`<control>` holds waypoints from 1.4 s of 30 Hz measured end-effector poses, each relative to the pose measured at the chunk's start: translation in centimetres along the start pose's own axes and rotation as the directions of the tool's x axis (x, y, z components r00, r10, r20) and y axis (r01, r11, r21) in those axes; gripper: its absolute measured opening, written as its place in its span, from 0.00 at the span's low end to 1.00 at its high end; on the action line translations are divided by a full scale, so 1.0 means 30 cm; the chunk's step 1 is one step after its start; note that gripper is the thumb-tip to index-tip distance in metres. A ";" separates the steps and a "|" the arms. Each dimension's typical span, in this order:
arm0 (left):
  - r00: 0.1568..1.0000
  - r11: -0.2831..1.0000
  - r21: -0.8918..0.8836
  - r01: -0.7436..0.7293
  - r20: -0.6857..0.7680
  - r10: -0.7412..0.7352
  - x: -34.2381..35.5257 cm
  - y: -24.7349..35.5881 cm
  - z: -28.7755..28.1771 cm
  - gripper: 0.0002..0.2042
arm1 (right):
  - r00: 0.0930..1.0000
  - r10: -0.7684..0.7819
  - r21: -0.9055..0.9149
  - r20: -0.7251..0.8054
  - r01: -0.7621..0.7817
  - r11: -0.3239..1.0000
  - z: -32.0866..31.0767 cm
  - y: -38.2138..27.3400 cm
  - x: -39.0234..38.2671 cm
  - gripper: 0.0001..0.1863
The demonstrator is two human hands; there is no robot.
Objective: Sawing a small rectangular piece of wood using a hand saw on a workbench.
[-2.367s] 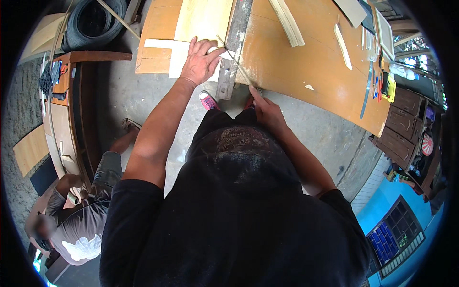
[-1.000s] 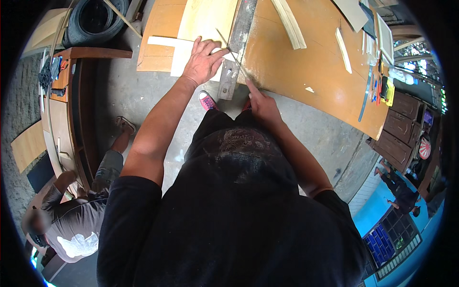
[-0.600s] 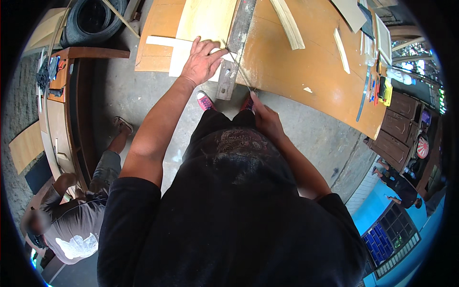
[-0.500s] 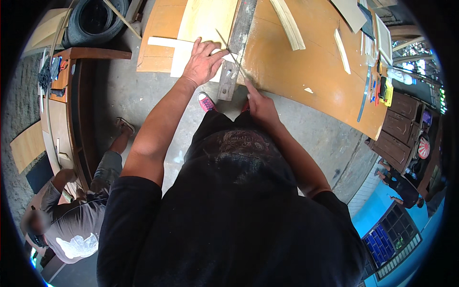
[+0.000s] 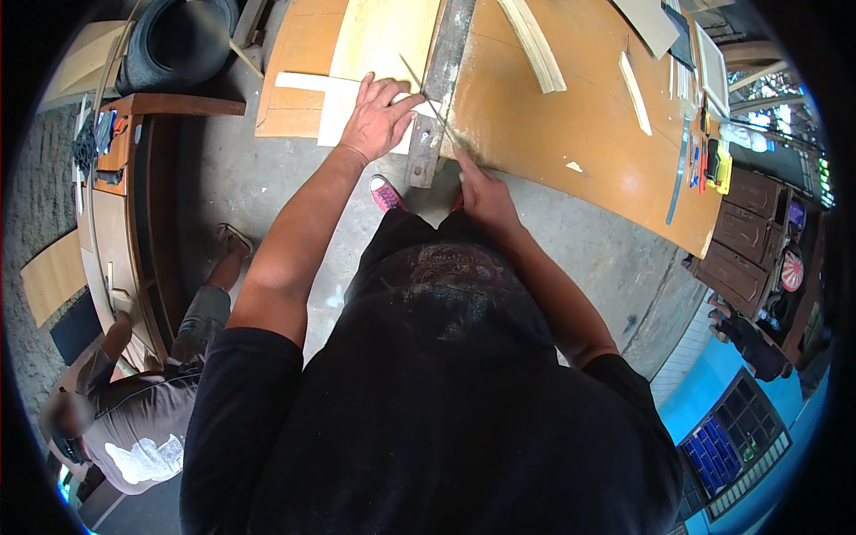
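My left hand rests with bent, separated fingers on a pale narrow strip lying across a light wooden board. Beside those fingers runs a weathered, paint-spotted beam. A long thin blade, probably a saw, crosses the strip and beam diagonally. Its lower end is in my right hand, whose fingers close round a grip that is mostly hidden, index finger extended along it. Under these pieces is a large orange-tan worktop.
Loose strips and hand tools lie on the worktop. At left stand tyres and a wooden cabinet, with a seated co-worker below. Another person is at the far right, near a dark dresser.
My right hand and the blade have shifted back and forth, now farther forward than earlier. My left hand stays put. A second person has appeared at the far right.
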State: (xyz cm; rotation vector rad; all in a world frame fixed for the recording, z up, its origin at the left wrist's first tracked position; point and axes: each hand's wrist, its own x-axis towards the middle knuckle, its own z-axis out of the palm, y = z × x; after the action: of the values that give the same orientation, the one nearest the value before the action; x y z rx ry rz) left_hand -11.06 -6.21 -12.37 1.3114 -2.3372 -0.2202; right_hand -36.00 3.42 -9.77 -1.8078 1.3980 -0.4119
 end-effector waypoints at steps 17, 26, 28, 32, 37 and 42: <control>1.000 1.000 0.012 0.016 0.007 -0.016 -0.003 0.001 0.002 0.17 | 0.992 -0.103 -0.004 -0.076 0.102 0.995 0.034 0.046 -0.004 0.26; 0.999 0.999 0.005 0.032 0.015 -0.032 -0.006 0.000 -0.011 0.16 | 0.999 -0.001 0.048 -0.041 0.003 0.999 -0.004 0.053 -0.148 0.26; 1.000 1.000 0.001 0.022 0.010 -0.022 0.000 -0.001 0.001 0.16 | 0.997 -0.072 0.041 -0.023 0.073 0.996 0.009 0.040 -0.032 0.29; 0.999 0.999 0.001 0.037 0.009 -0.037 -0.001 0.003 0.002 0.16 | 0.986 -0.120 0.011 -0.115 0.122 0.993 0.031 0.041 -0.002 0.28; 0.999 0.999 -0.022 0.047 -0.008 -0.047 -0.002 0.000 -0.005 0.16 | 0.996 -0.037 0.074 -0.082 0.043 0.996 0.019 0.069 -0.201 0.27; 0.999 0.999 -0.013 0.049 0.001 -0.049 -0.013 0.010 -0.007 0.16 | 0.997 -0.040 0.049 -0.070 0.043 0.998 0.008 0.081 -0.227 0.29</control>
State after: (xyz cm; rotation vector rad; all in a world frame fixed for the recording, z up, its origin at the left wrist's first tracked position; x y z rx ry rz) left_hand -11.01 -5.70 -12.19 1.3633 -2.3027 -0.2509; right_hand -39.73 9.60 -10.32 -1.7995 1.3859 -0.5308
